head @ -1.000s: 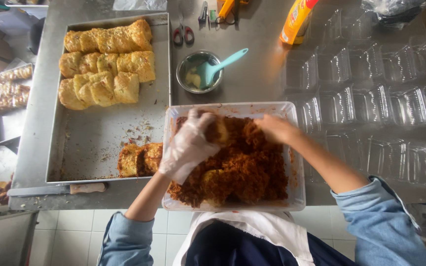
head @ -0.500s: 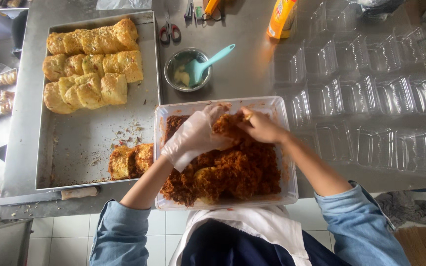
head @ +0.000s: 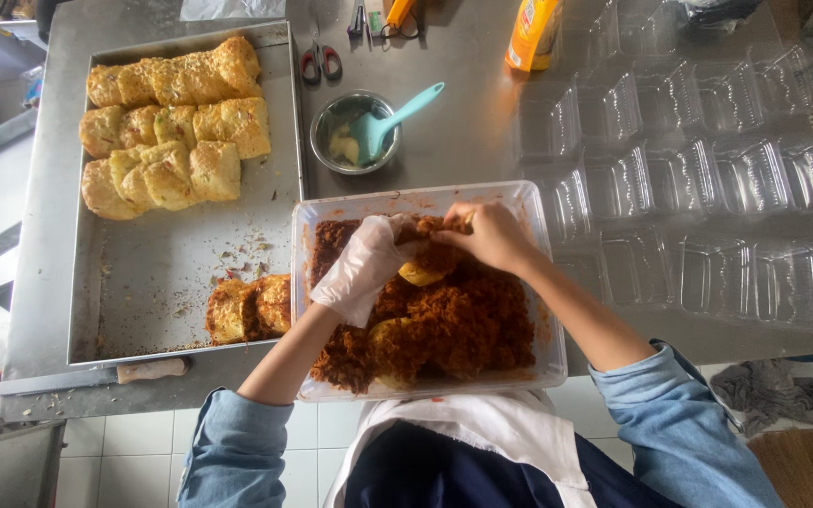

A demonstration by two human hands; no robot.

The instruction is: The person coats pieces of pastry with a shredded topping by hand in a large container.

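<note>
A metal bowl (head: 355, 132) with a turquoise spatula (head: 397, 111) stands mid-counter; scissors (head: 319, 58) and an orange bottle (head: 533, 33) sit near the far edge; clear plastic boxes (head: 698, 179) fill the right side.

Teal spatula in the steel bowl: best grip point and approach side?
Grip the spatula by its handle, near the free end that sticks out past the bowl rim toward the upper right. Come from above on that right side. The blade sits down in the bowl with some pale spread, so it is probably messy and walled in; the handle is bare and raised off the table.
</note>
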